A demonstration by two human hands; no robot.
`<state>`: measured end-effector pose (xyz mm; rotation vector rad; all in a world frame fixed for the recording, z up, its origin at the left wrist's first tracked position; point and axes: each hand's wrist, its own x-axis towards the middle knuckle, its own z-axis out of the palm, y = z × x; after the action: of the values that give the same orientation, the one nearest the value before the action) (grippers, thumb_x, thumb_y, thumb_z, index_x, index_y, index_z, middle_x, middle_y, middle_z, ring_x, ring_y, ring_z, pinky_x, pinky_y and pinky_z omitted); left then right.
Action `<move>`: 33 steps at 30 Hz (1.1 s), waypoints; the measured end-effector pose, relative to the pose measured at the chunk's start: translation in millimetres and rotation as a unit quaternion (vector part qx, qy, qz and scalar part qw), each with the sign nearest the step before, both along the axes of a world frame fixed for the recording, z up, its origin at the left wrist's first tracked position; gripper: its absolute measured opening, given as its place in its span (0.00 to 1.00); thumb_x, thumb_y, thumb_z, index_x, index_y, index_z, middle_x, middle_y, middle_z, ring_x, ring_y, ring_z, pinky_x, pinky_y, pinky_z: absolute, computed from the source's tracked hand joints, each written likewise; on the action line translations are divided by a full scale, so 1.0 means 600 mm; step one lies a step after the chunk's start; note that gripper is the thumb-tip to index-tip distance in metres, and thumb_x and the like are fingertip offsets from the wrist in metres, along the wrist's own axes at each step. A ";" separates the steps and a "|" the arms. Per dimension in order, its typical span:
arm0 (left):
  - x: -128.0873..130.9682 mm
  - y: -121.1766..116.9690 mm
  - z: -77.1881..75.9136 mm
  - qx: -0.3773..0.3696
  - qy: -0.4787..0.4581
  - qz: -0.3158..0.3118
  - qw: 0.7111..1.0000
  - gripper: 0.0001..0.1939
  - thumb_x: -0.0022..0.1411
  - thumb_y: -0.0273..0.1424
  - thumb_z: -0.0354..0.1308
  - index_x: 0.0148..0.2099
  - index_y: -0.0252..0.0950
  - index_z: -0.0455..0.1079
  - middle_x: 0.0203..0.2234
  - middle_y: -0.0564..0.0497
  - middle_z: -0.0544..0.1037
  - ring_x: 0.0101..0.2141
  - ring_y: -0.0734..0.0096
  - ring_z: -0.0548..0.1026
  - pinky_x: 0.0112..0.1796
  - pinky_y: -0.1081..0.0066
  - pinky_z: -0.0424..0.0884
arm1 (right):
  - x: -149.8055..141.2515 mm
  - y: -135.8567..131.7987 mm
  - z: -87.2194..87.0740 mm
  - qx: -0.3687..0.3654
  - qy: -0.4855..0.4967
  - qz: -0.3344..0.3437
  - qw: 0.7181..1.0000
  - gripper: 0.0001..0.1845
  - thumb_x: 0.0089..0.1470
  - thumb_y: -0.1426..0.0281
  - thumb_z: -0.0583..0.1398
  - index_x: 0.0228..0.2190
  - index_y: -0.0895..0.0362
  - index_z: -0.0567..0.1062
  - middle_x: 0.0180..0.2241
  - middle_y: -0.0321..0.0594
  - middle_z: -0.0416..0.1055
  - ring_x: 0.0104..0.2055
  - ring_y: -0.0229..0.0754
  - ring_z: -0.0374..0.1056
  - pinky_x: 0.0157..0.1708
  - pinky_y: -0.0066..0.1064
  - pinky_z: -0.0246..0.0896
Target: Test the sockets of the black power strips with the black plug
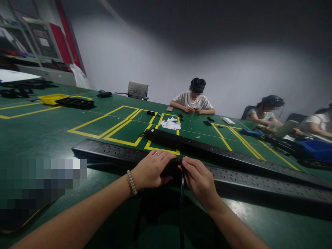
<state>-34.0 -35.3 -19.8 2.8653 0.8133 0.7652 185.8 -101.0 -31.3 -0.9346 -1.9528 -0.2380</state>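
Observation:
A long black power strip point(249, 181) with rows of slots and small red dots lies across the near table. My left hand point(153, 168), a beaded bracelet on its wrist, curls over the strip's middle. Its fingers and thumb close round a dark boxy part point(170, 168); whether this belongs to the strip I cannot tell. Close beside it, my right hand point(199, 178) pinches the upper end of a black cable point(182, 211), which hangs down toward me. Its tip is hidden by the fingers. Just behind lies a second black power strip point(192, 143).
Yellow tape outlines point(121, 141) mark the green table point(85, 119). White papers point(170, 123) lie beyond the strips. At the left are a yellow tray point(53, 99) and a black tray point(77, 103). A blue bin point(316, 149) stands right. Several people sit across the table.

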 end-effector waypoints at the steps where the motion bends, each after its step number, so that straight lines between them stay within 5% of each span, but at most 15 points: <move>1: 0.000 0.000 0.000 0.001 0.002 0.001 1.000 0.33 0.58 0.39 0.65 0.62 0.38 0.60 0.52 0.42 0.74 0.52 0.48 0.71 0.53 0.51 0.66 | 0.000 0.000 0.000 -0.003 -0.004 0.000 1.000 0.19 0.60 0.80 0.60 0.52 0.55 0.76 0.48 0.50 0.76 0.50 0.49 0.75 0.49 0.44 0.77; 12: -0.001 -0.001 -0.001 0.004 -0.005 -0.008 1.000 0.31 0.58 0.38 0.64 0.61 0.39 0.61 0.53 0.42 0.74 0.53 0.49 0.71 0.54 0.51 0.64 | -0.006 -0.013 0.029 -0.011 -0.083 0.006 0.997 0.17 0.62 0.81 0.59 0.51 0.58 0.75 0.47 0.50 0.76 0.53 0.50 0.73 0.53 0.46 0.75; 33: 0.002 -0.009 -0.002 -0.031 -0.049 -0.036 0.998 0.33 0.56 0.28 0.61 0.63 0.40 0.58 0.54 0.45 0.74 0.53 0.54 0.72 0.55 0.53 0.66 | -0.010 -0.018 0.016 -0.016 -0.104 -0.004 0.994 0.16 0.62 0.82 0.56 0.49 0.58 0.74 0.47 0.50 0.75 0.53 0.51 0.72 0.54 0.48 0.74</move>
<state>-32.6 -40.4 -20.8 2.7609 0.7043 0.8483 179.7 -112.0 -21.4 -0.9719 -2.1488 -0.3195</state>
